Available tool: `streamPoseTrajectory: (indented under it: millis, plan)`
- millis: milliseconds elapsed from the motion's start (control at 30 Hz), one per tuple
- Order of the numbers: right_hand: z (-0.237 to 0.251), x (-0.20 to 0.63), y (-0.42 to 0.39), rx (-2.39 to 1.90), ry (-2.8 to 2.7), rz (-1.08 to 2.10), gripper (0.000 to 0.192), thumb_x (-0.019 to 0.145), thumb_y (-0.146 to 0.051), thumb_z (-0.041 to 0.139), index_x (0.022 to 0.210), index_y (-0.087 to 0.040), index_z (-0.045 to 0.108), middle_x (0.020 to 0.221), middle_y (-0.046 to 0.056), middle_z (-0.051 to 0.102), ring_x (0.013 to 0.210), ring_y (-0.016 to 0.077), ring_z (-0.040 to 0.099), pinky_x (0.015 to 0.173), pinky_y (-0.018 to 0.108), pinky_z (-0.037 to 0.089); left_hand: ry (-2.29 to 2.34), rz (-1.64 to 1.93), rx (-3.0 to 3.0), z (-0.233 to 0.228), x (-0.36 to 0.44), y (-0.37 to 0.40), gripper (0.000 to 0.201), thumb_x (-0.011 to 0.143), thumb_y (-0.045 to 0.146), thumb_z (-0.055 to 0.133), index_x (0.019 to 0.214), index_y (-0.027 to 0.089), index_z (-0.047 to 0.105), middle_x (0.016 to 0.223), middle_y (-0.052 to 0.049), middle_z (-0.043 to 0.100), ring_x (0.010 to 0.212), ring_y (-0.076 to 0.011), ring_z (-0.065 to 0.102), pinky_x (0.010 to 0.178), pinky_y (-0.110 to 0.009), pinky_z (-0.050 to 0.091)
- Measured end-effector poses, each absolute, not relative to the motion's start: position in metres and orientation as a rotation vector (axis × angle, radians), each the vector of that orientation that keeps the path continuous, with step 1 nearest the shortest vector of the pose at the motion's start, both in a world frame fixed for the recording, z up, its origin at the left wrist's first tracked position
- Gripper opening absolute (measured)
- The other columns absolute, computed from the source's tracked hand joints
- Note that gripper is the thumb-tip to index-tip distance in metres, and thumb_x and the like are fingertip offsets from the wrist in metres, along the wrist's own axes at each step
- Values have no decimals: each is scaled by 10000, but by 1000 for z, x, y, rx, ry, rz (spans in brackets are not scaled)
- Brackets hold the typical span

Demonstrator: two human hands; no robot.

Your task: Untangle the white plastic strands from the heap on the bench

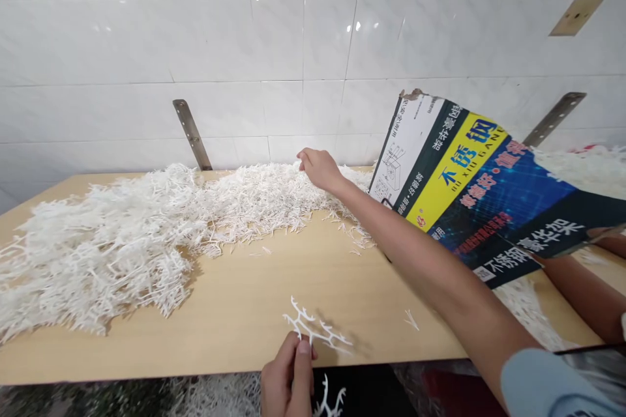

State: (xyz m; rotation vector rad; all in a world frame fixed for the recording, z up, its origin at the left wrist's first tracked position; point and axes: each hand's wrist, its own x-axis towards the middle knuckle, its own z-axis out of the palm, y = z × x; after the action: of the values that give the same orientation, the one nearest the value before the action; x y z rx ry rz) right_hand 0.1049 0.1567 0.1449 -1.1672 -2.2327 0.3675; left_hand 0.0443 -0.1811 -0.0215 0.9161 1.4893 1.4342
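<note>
Wall: glossy white marbled tiles (215,39), behind the black, yellow and blue printed cardboard panel (464,176), the landmark.
Surface: pale wood-grain tabletop (254,287), extending left of the panel.
Left hand (291,374): bare; thumb and finger pinched closed on one white, antler-shaped plastic sprig (307,329), on the near left side of the panel.
Right hand (320,169): bare, fingers curled, at the shaggy white heap of slender branched pieces (112,247), left of the panel; whether it holds anything cannot be told.
Cut off: second white sprig (331,397) and light-blue sleeve (548,378), both nearer than the panel.
Partly hidden: another person's forearm (581,293), beneath the panel.
Writing: on the panel, "不锈钢", "BU XIU", "不锈钢豪华架"; smaller lines hard to read.
</note>
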Motion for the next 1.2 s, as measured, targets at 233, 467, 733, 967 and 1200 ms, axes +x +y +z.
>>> streamPoseTrajectory:
  millis: [233, 467, 733, 967, 1200]
  plan:
    - [125, 149, -15, -873, -2411, 1126, 280, 992, -451, 627, 1060, -206, 744, 848, 24, 756, 721, 151, 657, 652, 253, 441, 1579, 1434, 1026, 16, 20, -136, 470, 992, 639, 499, 805, 212, 557, 595, 56, 350, 542, -124, 345, 533, -246, 295]
    - [94, 179, -18, -1011, -1878, 1274, 290, 936, -368, 630, 715, -180, 616, 661, 5, 669, 545, 114, 568, 544, 243, 420, 1589, 1074, 1722, 28, 16, -102, 156, 927, 366, 593, 980, 228, 641, 762, 11, 575, 716, -179, 541, 698, -277, 397]
    - [84, 191, 5, -902, -1436, 1294, 355, 811, -500, 774, 744, -168, 667, 586, -8, 619, 482, 120, 530, 504, 271, 414, 1522, 1100, 1436, 3, 0, -83, 219, 788, 204, 607, 1004, 241, 628, 1042, -52, 730, 1018, -260, 693, 878, -366, 517]
    - [80, 176, -6, -697, -1097, 1451, 328, 791, -469, 842, 829, -177, 697, 734, 6, 659, 687, 135, 611, 763, 303, 545, 625, 1314, 810, -1, 40, -90, 754, 654, 232, 749, 1374, 282, 532, 1493, -127, 598, 1475, -342, 480, 1185, -524, 421]
    - [92, 181, -15, -739, -824, 1534, 338, 826, -479, 811, 956, -227, 627, 700, -48, 531, 667, 137, 547, 775, 356, 629, 654, 1033, 620, 14, 67, -112, 550, 733, 320, 854, 1221, 250, 610, 1065, -84, 760, 800, -272, 776, 742, -412, 626]
